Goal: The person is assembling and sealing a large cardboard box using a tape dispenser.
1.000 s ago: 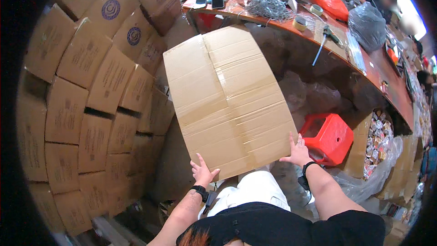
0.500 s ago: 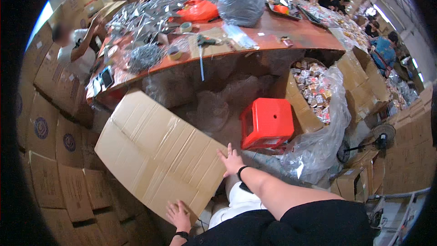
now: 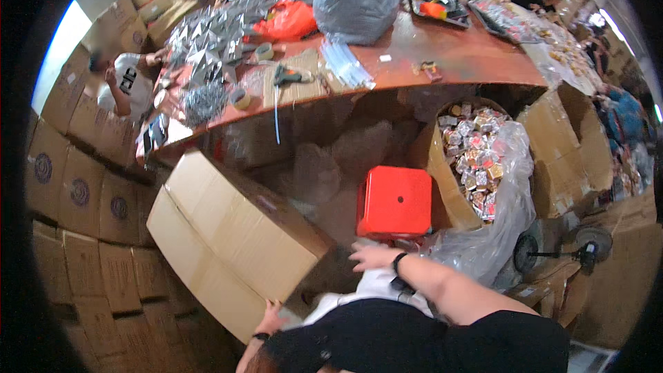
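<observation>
A large brown cardboard box (image 3: 228, 235) stands tilted in front of me, its long side and a darker side showing. My left hand (image 3: 271, 319) rests at the box's near lower edge, fingers apart. To the right of the box is my right hand (image 3: 373, 256), its fingers stretched out leftward with nothing in them. A small gap seems to part it from the box's near right corner. Just beyond that hand sits a red plastic stool (image 3: 395, 200).
A red worktable (image 3: 469, 55) holds silvery pieces, a glue gun (image 3: 290, 77) and a grey plastic bag (image 3: 356, 7). At right stand an open carton (image 3: 445, 197) of small wrapped pieces, clear plastic sheeting (image 3: 476, 249) and a fan (image 3: 592, 245). Stacked cartons (image 3: 79, 193) line the left; people sit around.
The box has turned from showing one broad face to showing a second side. My right hand has left its edge and moved right and down. My left hand stays by the lower edge.
</observation>
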Tool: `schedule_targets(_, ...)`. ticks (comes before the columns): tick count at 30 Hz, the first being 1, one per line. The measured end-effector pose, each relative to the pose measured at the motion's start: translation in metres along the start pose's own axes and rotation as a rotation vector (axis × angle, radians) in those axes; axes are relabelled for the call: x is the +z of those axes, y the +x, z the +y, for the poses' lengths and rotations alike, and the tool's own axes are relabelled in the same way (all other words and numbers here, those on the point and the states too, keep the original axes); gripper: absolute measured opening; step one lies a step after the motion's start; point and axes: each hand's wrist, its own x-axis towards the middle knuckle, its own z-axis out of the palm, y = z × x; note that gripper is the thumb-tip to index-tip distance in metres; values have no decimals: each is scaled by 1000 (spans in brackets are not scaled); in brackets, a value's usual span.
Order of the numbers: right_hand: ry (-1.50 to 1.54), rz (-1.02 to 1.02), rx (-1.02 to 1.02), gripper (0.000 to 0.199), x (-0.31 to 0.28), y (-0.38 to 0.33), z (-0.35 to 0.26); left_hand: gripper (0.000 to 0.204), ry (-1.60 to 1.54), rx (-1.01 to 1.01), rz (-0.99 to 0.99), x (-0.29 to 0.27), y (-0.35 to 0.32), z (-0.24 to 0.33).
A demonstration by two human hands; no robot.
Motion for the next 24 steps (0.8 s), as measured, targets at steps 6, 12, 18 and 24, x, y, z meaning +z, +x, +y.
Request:
schedule_targets(6,407,592,732,34,-73,-194,181,38,-312,-388,73,-45,12,107)
schedule_targets(12,1404,1616,1093,48,-7,-390,354,52,-138,-124,215,-105,71,205)
schedule_targets(18,1862,1365,840,70,-26,-365,290,53,-49,92,216,-194,121,334)
schedule_targets(24,1496,1609,609,53,-173,-371,236,53,86,210,133,-292,187,481)
